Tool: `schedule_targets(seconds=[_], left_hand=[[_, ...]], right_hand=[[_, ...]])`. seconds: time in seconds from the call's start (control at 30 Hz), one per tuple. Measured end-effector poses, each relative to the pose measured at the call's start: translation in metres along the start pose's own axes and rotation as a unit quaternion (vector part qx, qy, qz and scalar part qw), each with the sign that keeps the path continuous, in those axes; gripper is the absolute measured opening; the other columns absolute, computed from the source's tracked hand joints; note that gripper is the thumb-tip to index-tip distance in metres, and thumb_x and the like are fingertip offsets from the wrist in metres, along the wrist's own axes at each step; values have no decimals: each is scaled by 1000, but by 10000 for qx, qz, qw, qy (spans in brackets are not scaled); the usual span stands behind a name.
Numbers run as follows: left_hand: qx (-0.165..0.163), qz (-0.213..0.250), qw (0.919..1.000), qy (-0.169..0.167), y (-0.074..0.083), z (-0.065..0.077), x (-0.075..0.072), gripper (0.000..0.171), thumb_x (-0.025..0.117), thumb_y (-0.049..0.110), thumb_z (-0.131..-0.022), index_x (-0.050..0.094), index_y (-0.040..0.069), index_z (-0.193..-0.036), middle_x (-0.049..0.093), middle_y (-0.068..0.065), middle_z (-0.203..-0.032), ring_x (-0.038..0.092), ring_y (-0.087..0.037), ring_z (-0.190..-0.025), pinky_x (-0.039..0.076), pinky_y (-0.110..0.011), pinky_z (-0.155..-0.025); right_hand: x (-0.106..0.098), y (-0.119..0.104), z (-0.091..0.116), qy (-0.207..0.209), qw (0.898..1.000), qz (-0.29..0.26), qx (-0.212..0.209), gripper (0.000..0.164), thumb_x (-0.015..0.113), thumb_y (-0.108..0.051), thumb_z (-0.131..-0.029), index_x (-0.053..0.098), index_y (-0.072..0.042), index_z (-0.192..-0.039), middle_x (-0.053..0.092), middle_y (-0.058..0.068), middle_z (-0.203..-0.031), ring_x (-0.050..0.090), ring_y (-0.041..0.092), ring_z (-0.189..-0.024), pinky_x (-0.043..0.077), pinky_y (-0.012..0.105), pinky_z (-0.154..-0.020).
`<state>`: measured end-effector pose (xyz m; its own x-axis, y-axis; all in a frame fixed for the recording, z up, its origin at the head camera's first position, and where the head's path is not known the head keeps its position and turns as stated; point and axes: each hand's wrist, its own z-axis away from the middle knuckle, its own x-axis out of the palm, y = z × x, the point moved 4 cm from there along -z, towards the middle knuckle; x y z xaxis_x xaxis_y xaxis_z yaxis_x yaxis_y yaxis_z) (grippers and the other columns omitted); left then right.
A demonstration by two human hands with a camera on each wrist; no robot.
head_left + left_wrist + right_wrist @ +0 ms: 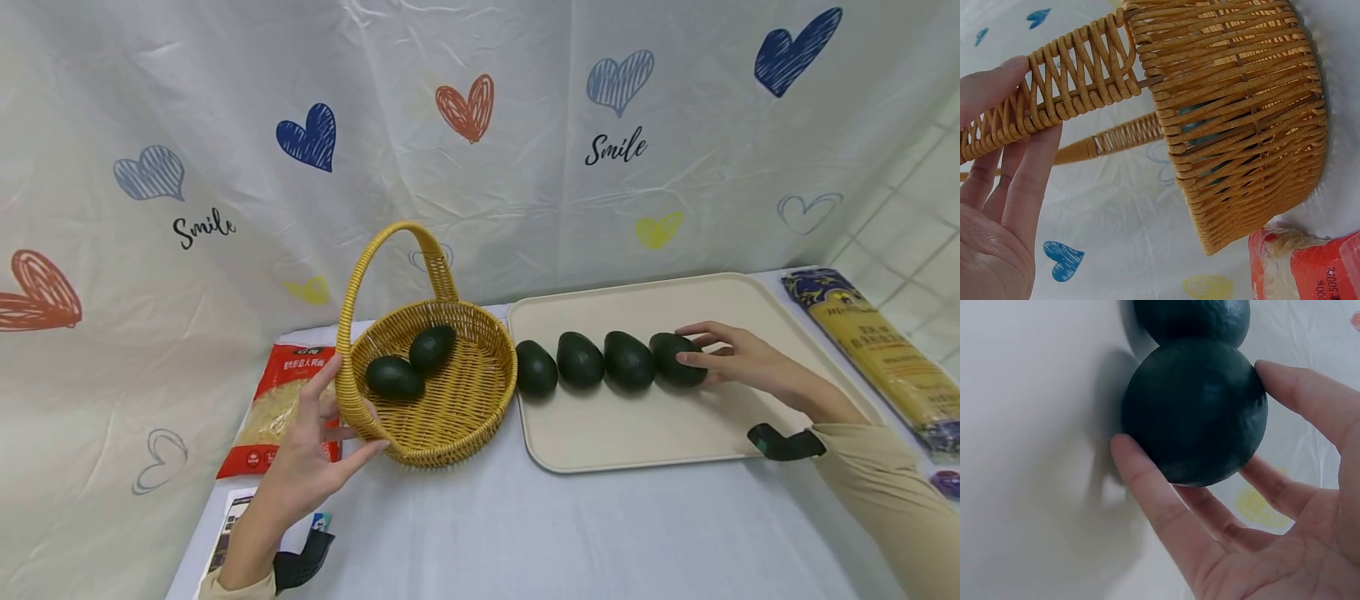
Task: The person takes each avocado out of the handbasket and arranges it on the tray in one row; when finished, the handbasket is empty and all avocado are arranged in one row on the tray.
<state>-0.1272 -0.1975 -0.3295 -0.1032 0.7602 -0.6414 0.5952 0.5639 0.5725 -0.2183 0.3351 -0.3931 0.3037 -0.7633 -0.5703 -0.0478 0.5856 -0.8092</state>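
My left hand (303,467) grips the handle (1085,72) of a yellow woven basket (457,417), thumb on one side and fingers on the other. Two dark green avocados lie inside, one nearer the front (393,378) and one behind it (433,348). On a cream tray (622,437) to the right, several avocados stand in a row. My right hand (742,362) holds the rightmost avocado (1194,412), with the thumb and fingers spread around its sides. Its neighbour (1194,322) sits right against it in the right wrist view.
A red pasta bag (273,404) lies left of the basket, partly behind my left hand. Right of the tray is a yellow and blue pasta packet (877,342). A white cloth with printed hearts (517,192) hangs behind the table.
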Motion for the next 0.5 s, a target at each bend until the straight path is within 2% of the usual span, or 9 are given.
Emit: schedule_targets(seconds=[0.07,0.1,0.23,0.3,0.4,0.5], left_hand=[[34,2,10000,6,0,0,0,125,90,-18,-65,19,11,-164,58,-23,-140,64,-1,-116,59,-17,-81],[58,0,10000,12,0,-1,0,125,90,-18,-65,19,10,-164,58,-24,-140,66,-4,-116,59,-17,-81],[121,-38,9999,31,0,-1,-1,125,90,-18,-65,19,9,-163,57,-24,-140,70,-29,-112,58,-16,-82],[89,-35,10000,24,1,-1,-1,125,90,-19,-65,19,9,-163,58,-24,-140,69,-33,-111,58,-16,-81],[17,-5,10000,11,1,0,-1,124,90,-18,-66,19,11,-164,59,-23,-139,70,-18,-113,59,-17,-81],[-21,34,10000,3,1,0,0,125,90,-18,-66,19,11,-164,60,-23,-138,62,3,-116,59,-18,-80]], right_hand=[[0,0,-1,-9,10000,49,16,61,63,-25,-107,39,3,-155,44,38,-145,73,22,-90,61,31,-79],[0,0,-2,-5,10000,67,28,61,63,-25,-107,39,3,-154,44,38,-145,73,22,-90,61,31,-79],[-1,1,-4,24,9998,190,83,63,63,-26,-107,37,4,-155,42,39,-146,72,19,-90,62,32,-78],[-1,0,-4,42,9997,236,99,64,63,-27,-106,37,4,-155,42,39,-147,71,18,-92,62,32,-78],[-2,-1,-4,60,9993,360,109,66,64,-30,-106,37,3,-156,43,39,-147,71,18,-95,62,32,-80],[-5,-2,-4,111,9987,498,89,66,65,-32,-105,38,2,-155,46,37,-146,71,23,-101,61,31,-81]])
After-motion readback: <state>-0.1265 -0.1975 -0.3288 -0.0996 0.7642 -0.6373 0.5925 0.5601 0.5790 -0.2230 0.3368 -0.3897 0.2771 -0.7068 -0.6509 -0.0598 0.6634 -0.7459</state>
